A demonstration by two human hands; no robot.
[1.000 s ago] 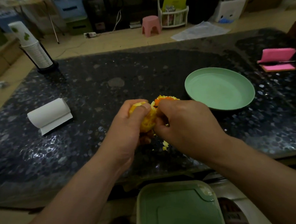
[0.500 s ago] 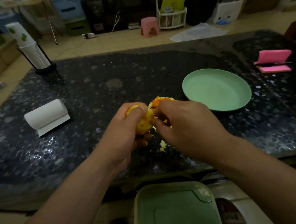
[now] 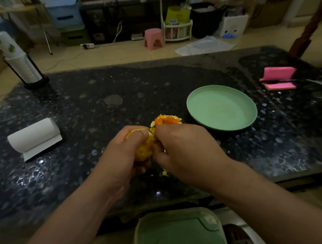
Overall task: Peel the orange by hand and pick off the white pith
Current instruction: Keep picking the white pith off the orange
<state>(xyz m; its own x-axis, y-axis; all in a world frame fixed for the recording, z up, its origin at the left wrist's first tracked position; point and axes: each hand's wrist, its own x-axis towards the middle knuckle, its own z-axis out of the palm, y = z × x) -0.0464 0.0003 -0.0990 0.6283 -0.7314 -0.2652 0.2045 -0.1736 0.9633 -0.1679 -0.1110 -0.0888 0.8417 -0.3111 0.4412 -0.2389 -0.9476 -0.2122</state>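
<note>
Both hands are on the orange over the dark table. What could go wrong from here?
Juice: the left hand wraps the partly peeled orange while the right hand picks at it, so a squeeze could burst segments onto the black speckled table. Mess: the heap of orange peel lies on the table, not the round green plate; a forearm might sweep it off.

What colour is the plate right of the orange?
The plate is pale green; head view.

A home: pink stool (image 3: 153,38), cluttered floor storage.
</note>
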